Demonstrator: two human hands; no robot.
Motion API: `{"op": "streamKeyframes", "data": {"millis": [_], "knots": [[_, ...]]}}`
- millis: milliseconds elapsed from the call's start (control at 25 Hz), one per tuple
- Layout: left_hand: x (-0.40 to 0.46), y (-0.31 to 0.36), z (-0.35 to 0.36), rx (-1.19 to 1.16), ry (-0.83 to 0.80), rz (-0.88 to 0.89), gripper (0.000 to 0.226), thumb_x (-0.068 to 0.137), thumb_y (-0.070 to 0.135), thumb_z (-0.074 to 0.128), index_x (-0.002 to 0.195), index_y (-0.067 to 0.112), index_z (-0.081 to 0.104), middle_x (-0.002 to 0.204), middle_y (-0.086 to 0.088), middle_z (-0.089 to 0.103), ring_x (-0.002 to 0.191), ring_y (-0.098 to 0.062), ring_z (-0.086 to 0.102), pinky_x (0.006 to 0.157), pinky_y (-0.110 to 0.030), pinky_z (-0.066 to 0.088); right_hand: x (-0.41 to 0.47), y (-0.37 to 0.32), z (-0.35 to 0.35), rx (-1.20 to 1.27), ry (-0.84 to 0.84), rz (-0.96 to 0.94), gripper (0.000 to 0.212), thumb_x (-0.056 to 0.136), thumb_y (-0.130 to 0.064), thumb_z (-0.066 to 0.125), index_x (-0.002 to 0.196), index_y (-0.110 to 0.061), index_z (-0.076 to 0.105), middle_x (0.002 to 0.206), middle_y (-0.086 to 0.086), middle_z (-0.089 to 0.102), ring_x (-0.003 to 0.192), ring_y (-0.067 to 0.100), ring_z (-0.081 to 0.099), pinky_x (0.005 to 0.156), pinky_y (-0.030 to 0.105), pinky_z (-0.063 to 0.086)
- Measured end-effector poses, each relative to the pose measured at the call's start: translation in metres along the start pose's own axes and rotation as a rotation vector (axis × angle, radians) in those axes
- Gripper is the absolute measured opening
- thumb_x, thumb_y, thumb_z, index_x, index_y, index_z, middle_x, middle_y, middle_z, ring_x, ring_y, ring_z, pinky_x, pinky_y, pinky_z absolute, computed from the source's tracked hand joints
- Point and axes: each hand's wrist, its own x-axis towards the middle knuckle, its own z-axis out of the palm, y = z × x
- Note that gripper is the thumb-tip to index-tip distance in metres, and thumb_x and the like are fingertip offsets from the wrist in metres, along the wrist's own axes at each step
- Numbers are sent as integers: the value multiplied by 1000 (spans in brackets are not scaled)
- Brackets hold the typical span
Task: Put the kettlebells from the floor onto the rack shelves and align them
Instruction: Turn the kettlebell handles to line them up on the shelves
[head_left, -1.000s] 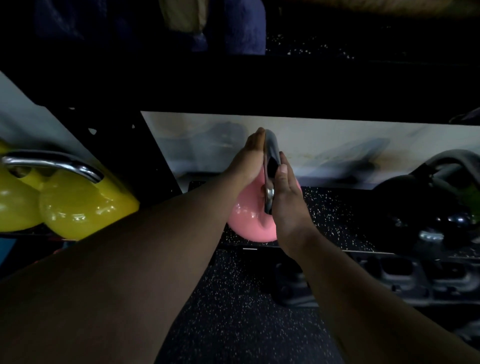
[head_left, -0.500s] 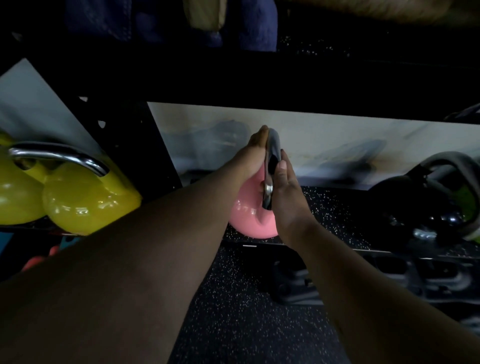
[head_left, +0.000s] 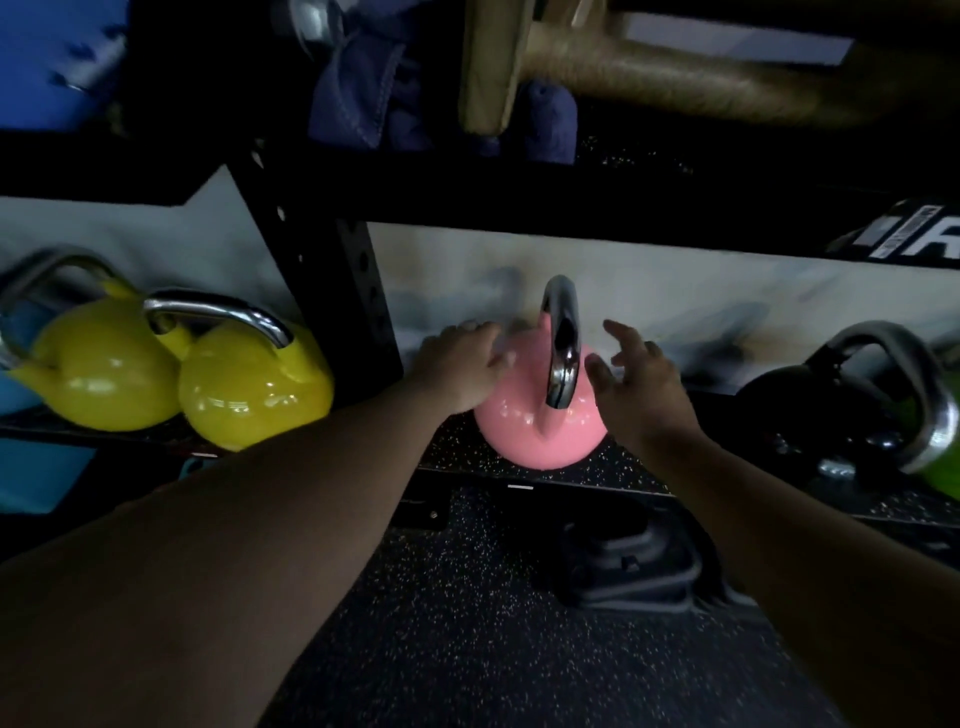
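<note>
A pink kettlebell (head_left: 530, 421) with a chrome handle (head_left: 562, 343) stands upright on the low rack shelf (head_left: 639, 480), handle edge-on to me. My left hand (head_left: 462, 364) lies on its left shoulder, fingers spread. My right hand (head_left: 636, 371) hovers just right of the handle, fingers apart, holding nothing. Two yellow kettlebells (head_left: 254, 384) (head_left: 98, 374) sit side by side on the shelf section to the left. A black kettlebell (head_left: 826, 400) rests at the right of the same shelf.
A black perforated rack upright (head_left: 337, 291) separates the yellow bells from the pink one. A green kettlebell (head_left: 943, 467) shows at the far right edge. Blue cloth (head_left: 358, 78) and a tan item hang from the shelf above. A black base plate (head_left: 628, 566) lies on the speckled rubber floor.
Both hands have let go of the pink kettlebell's handle and opened to either side. The view has lifted, showing more of the upper shelf.
</note>
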Motion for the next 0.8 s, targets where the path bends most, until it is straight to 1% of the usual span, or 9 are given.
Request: {"op": "streamKeyframes", "data": {"millis": [80,160,320,400,480,560,640,720,800], "knots": [[-19,-13,-20,95,-84,8,52,97,49,43,137,16,46,139,-10,51,126,-31,49,102,-46,41,-15,-9,-4,-77,-25,-20,53,95,-38,50,146,-25,37,132,19,54,122,40,46,100,52,43],[-28,-26,-48,147,-110,7,53,96,48,46,138,16,45,142,-11,50,128,-31,48,103,-44,40,-23,-33,-4,-77,-28,-88,50,94,-37,51,142,-25,41,129,19,55,118,40,46,96,50,43],[-46,-64,-95,192,39,70,40,95,41,49,128,19,55,132,-9,57,124,-30,52,98,-40,41,-24,-91,28,-112,-50,-225,46,93,-35,51,138,-26,44,136,16,51,126,39,42,102,51,40],[-66,-93,-110,247,88,148,27,93,33,51,113,20,64,115,-7,63,113,-30,56,90,-37,41,-26,-121,52,-111,-52,-275,45,93,-36,51,136,-24,47,132,15,54,126,37,43,104,51,38],[-79,-135,-126,260,197,137,19,88,27,54,96,18,68,101,-7,65,102,-32,61,79,-36,41,-24,-161,84,-67,-39,-335,38,93,-31,52,130,-19,55,122,17,59,117,37,50,97,46,45],[-85,-181,-141,147,408,-76,17,85,25,56,92,15,68,101,-11,65,97,-36,61,77,-39,46,-21,-205,125,12,-38,-411,27,91,-19,55,115,-11,65,109,19,63,105,38,56,85,43,49],[-88,-231,-151,24,517,-342,25,88,29,55,106,12,63,115,-17,58,106,-41,56,85,-46,49,-19,-246,174,46,-57,-491,21,90,-13,56,106,-7,67,101,20,65,96,38,61,79,41,50],[-84,-268,-154,-98,447,-532,47,92,41,55,126,9,52,132,-21,48,119,-44,49,94,-49,45,-11,-273,211,57,-75,-466,29,92,-19,57,119,-11,61,109,19,63,101,37,61,83,40,50],[-77,-303,-150,-262,323,-663,71,92,57,49,141,6,40,145,-23,42,129,-45,43,102,-50,41,7,-291,246,28,-86,-352,46,95,-31,56,136,-13,48,126,18,53,115,37,54,94,41,47]]}}
